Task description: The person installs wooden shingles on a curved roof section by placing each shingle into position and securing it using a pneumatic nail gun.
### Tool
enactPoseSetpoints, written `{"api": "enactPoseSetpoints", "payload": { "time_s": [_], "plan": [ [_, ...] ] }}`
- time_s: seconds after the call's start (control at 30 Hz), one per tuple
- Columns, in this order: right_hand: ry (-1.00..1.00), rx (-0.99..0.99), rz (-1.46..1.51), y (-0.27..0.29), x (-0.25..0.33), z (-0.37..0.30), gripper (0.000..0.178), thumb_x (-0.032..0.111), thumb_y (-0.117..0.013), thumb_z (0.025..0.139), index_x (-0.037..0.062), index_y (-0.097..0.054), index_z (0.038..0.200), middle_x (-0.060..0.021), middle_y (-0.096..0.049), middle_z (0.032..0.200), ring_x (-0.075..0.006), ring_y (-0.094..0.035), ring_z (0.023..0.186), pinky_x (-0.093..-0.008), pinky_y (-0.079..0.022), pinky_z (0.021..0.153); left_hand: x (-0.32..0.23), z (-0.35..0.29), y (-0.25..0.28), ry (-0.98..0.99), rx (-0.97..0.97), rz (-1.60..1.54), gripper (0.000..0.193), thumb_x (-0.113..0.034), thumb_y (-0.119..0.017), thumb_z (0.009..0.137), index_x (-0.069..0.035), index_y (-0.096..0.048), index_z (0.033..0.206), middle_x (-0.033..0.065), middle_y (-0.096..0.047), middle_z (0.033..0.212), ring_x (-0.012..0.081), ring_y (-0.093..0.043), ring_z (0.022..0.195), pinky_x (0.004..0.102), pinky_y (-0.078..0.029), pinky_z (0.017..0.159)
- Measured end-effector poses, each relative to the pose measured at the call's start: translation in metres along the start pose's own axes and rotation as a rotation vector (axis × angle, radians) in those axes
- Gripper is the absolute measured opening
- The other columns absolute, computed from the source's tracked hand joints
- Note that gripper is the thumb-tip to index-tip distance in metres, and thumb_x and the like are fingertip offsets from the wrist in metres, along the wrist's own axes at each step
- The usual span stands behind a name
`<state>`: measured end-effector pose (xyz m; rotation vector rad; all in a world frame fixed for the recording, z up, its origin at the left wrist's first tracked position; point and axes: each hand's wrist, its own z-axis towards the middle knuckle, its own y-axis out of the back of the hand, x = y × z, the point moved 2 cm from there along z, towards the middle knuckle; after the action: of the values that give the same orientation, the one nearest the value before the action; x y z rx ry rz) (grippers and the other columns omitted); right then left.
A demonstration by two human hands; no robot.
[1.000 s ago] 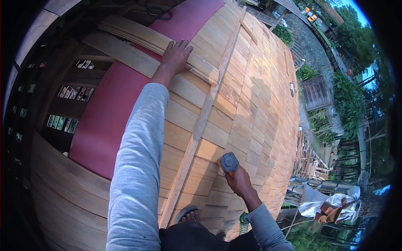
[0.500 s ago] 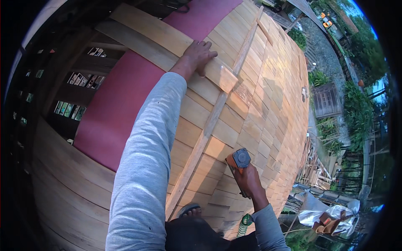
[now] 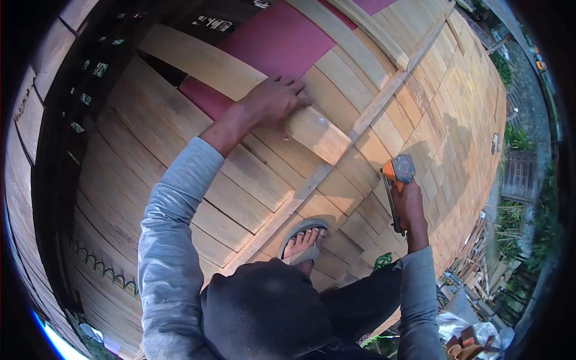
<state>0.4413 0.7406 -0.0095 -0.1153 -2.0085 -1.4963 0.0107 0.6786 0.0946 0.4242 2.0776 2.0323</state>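
My left hand (image 3: 273, 105) spans a long, flat wooden shingle (image 3: 204, 60), thumb at its near edge and fingers over the far edge. The shingle's right end meets a narrow wooden batten (image 3: 318, 174) that runs diagonally across the roof. Below and to the right, my right hand (image 3: 409, 207) is wrapped round the handle of an orange and black nail gun (image 3: 396, 171). The tool is held over the laid shingles (image 3: 357, 231), its rounded grey cap facing up. Its nose is hidden from this view.
Dark red sheeting (image 3: 276, 42) shows above the shingle, beside dark gaps in the roof frame. Another long board (image 3: 375, 33) lies at the far side. My sandalled foot (image 3: 303, 240) stands by the batten. Green coiled hose (image 3: 108, 273) lies at left; the roof drops away at right.
The view has shifted left along the roof. My left hand and the shingle beneath it are now away from the other long board. The nail gun remains in my right hand, farther forward.
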Motion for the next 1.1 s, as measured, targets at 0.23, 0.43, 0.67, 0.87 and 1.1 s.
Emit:
{"api": "enactPoseSetpoints", "payload": {
  "time_s": [0.23, 0.43, 0.67, 0.87, 1.1],
  "plan": [
    [-0.035, 0.027, -0.080, 0.000, -0.003, -0.007, 0.043, 0.016, -0.076, 0.093, -0.0077, -0.060, 0.126, -0.0324, -0.074, 0.103, -0.0526, -0.072, 0.097, -0.0572, -0.059, 0.086, -0.024, -0.034, -0.011, 0.136, 0.079, -0.108, 0.100, -0.022, -0.102, 0.049, -0.020, -0.068, 0.143, 0.0107, -0.059, 0.132, 0.0329, -0.056, 0.128, 0.0480, -0.047, 0.117],
    [-0.004, 0.010, -0.053, -0.008, -0.006, -0.009, 0.042, 0.013, -0.076, 0.092, -0.0075, -0.062, 0.126, -0.0322, -0.075, 0.100, -0.0507, -0.073, 0.096, -0.0563, -0.059, 0.084, -0.019, -0.054, 0.005, 0.192, 0.056, 0.085, 0.076, -0.023, -0.098, 0.055, -0.019, -0.071, 0.126, 0.0075, -0.061, 0.121, 0.0281, -0.057, 0.122, 0.0420, -0.047, 0.108],
    [0.015, -0.010, 0.043, -0.003, -0.020, -0.012, 0.034, 0.013, -0.076, 0.092, -0.0067, -0.066, 0.118, -0.0331, -0.074, 0.097, -0.0517, -0.073, 0.094, -0.0559, -0.058, 0.081, -0.033, -0.082, 0.015, 0.041, -0.023, 0.043, 0.071, -0.076, -0.068, 0.082, -0.011, -0.066, 0.109, 0.0138, -0.061, 0.123, 0.0332, -0.057, 0.122, 0.0513, -0.042, 0.109],
    [0.060, -0.053, 0.082, -0.008, -0.017, -0.012, 0.031, 0.013, -0.075, 0.092, -0.0057, -0.068, 0.115, -0.0328, -0.074, 0.096, -0.0517, -0.073, 0.094, -0.0555, -0.059, 0.081, -0.036, -0.125, -0.044, 0.237, -0.235, 0.109, 0.093, -0.084, -0.064, 0.083, -0.001, -0.061, 0.127, 0.0222, -0.054, 0.141, 0.0404, -0.041, 0.149, 0.0655, -0.020, 0.130],
    [0.018, 0.018, 0.109, -0.006, -0.032, -0.004, 0.031, 0.011, -0.074, 0.091, -0.0050, -0.068, 0.117, -0.0309, -0.075, 0.098, -0.0495, -0.074, 0.095, -0.0528, -0.059, 0.081, -0.020, -0.088, -0.041, 0.369, -0.116, 0.014, 0.072, -0.074, -0.067, 0.091, -0.009, -0.067, 0.122, 0.0182, -0.055, 0.130, 0.0402, -0.043, 0.142, 0.0599, -0.029, 0.127]
  ]
}}
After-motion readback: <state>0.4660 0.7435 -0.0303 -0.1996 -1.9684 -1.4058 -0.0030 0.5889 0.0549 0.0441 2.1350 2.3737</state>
